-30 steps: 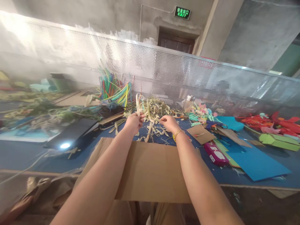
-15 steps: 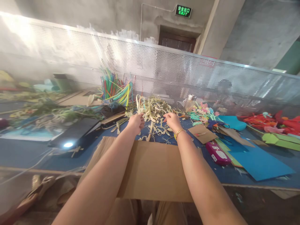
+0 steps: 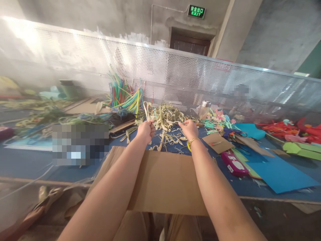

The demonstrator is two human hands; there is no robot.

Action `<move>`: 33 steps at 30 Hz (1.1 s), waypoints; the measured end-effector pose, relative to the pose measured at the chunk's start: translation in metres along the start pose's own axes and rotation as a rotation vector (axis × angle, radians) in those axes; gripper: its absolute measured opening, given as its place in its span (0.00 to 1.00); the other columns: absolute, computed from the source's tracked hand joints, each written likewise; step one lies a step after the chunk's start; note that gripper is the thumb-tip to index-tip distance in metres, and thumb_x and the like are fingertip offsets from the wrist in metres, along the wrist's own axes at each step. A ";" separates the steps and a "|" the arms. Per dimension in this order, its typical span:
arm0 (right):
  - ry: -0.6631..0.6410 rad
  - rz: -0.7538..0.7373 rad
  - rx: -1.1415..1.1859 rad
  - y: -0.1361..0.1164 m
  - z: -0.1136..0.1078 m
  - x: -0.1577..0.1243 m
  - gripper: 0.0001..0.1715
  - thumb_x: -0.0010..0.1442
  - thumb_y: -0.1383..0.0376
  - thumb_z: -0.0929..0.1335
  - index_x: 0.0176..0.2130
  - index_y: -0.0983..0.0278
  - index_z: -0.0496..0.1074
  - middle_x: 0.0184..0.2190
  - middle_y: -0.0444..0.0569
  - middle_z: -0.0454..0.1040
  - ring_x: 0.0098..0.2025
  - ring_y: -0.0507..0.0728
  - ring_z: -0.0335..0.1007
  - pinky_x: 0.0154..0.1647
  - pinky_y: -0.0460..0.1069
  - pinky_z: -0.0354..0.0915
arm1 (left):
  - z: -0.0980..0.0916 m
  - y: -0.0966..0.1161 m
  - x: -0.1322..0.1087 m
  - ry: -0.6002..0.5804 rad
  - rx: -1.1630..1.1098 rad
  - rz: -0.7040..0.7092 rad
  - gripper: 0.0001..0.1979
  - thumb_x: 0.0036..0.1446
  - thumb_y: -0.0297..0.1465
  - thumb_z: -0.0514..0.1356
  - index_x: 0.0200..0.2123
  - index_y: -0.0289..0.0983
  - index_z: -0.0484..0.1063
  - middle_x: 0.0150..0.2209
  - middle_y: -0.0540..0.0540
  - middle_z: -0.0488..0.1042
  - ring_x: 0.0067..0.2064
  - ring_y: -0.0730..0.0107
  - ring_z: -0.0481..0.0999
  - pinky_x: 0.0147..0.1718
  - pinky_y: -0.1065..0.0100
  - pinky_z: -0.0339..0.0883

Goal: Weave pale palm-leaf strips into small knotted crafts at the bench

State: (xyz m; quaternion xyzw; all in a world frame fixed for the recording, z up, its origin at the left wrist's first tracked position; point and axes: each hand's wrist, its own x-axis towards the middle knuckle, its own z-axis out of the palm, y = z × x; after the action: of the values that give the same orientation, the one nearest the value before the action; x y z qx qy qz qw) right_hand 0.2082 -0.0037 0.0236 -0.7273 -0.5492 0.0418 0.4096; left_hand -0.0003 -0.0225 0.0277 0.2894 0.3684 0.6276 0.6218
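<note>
My left hand (image 3: 145, 132) is closed in a pinch on a pale, dry plant-fibre strip (image 3: 145, 108), whose looped upper part stands above my fingers. To its right, my right hand (image 3: 189, 129), with a gold bracelet on the wrist, has thumb and fingers brought together; whatever they grip is too small to make out. Behind and between both hands lies a tangled heap of similar dried strips (image 3: 167, 115). Loose strips and shreds (image 3: 164, 138) are scattered on the blue tabletop in front of it. Below my forearms a brown cardboard sheet (image 3: 168, 180) spans the table edge and my lap.
Colourful pipe cleaners (image 3: 124, 95) stand behind left, beside a perforated metal screen (image 3: 155, 70). At right are a clear bottle (image 3: 204, 109), paper flowers (image 3: 220, 120), a magenta box (image 3: 234, 164) and blue paper (image 3: 278, 170). A pixelated patch hides something at left. Another person's foot (image 3: 37, 214) shows lower left.
My right hand has shifted slightly right, away from my left hand. The left hand stays nearly in place with its strip. The view has barely moved.
</note>
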 end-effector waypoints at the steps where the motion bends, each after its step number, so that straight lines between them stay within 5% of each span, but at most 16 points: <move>1: -0.010 -0.023 0.009 0.000 0.001 0.000 0.19 0.51 0.52 0.69 0.37 0.62 0.74 0.37 0.51 0.77 0.38 0.57 0.72 0.38 0.49 0.62 | 0.001 0.000 -0.001 0.003 -0.003 0.002 0.05 0.48 0.24 0.55 0.27 0.38 0.59 0.15 0.60 0.46 0.13 0.82 0.44 0.12 0.78 0.35; 7: -0.352 -0.320 0.118 -0.008 0.012 -0.010 0.07 0.52 0.61 0.70 0.31 0.61 0.76 0.32 0.46 0.77 0.35 0.53 0.72 0.39 0.47 0.62 | 0.002 0.003 -0.002 0.042 -0.054 0.025 0.05 0.48 0.23 0.53 0.28 0.38 0.59 0.15 0.60 0.45 0.12 0.82 0.45 0.13 0.77 0.35; 10: -0.543 -0.416 0.138 -0.012 0.020 -0.017 0.11 0.49 0.60 0.73 0.35 0.59 0.77 0.31 0.45 0.77 0.32 0.52 0.70 0.35 0.46 0.62 | 0.003 0.004 -0.002 0.073 -0.090 0.047 0.05 0.49 0.22 0.51 0.28 0.38 0.59 0.14 0.60 0.45 0.12 0.82 0.45 0.13 0.77 0.35; 14: -0.625 -0.486 0.036 -0.019 0.026 -0.025 0.18 0.46 0.63 0.74 0.41 0.55 0.77 0.30 0.42 0.75 0.30 0.52 0.68 0.34 0.46 0.59 | 0.003 0.005 -0.003 0.060 -0.095 0.057 0.06 0.49 0.22 0.51 0.28 0.38 0.58 0.14 0.59 0.45 0.12 0.82 0.45 0.13 0.76 0.35; 17: -0.600 -0.473 -0.077 -0.022 0.026 -0.026 0.11 0.48 0.69 0.72 0.34 0.56 0.78 0.29 0.43 0.76 0.30 0.53 0.68 0.33 0.47 0.59 | 0.003 0.004 -0.003 0.056 -0.082 0.057 0.06 0.49 0.22 0.52 0.28 0.38 0.59 0.14 0.60 0.45 0.12 0.82 0.45 0.13 0.76 0.35; 20: -0.443 -0.438 -0.087 -0.019 0.022 -0.020 0.04 0.51 0.68 0.70 0.28 0.59 0.76 0.31 0.46 0.77 0.33 0.54 0.69 0.35 0.47 0.60 | 0.003 0.004 -0.003 0.059 -0.083 0.059 0.06 0.48 0.22 0.52 0.28 0.38 0.59 0.14 0.59 0.45 0.12 0.82 0.45 0.13 0.77 0.35; 24: -0.187 -0.293 -0.112 -0.009 0.015 -0.008 0.07 0.56 0.66 0.66 0.34 0.59 0.75 0.36 0.47 0.77 0.39 0.55 0.69 0.40 0.47 0.61 | 0.002 0.005 -0.003 0.080 -0.127 0.088 0.06 0.49 0.22 0.52 0.28 0.38 0.59 0.15 0.60 0.45 0.12 0.82 0.45 0.13 0.76 0.35; 27: -0.124 -0.217 -0.147 -0.003 0.015 -0.005 0.12 0.56 0.64 0.66 0.42 0.60 0.73 0.39 0.47 0.76 0.42 0.55 0.69 0.43 0.48 0.61 | 0.001 0.007 -0.002 0.132 -0.180 0.098 0.06 0.50 0.20 0.51 0.28 0.38 0.59 0.15 0.59 0.44 0.12 0.82 0.45 0.13 0.76 0.34; 33: -0.110 -0.385 -0.214 -0.009 0.032 -0.011 0.14 0.60 0.66 0.63 0.42 0.58 0.75 0.41 0.49 0.75 0.46 0.56 0.66 0.49 0.49 0.57 | 0.000 0.008 -0.001 0.226 -0.255 0.060 0.07 0.53 0.20 0.48 0.28 0.38 0.58 0.15 0.59 0.45 0.12 0.81 0.46 0.13 0.75 0.35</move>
State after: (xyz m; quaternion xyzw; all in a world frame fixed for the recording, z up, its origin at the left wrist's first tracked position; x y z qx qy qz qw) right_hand 0.1809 0.0052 0.0038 -0.6450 -0.7006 -0.0557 0.2999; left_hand -0.0051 -0.0234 0.0341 0.1468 0.3446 0.7162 0.5889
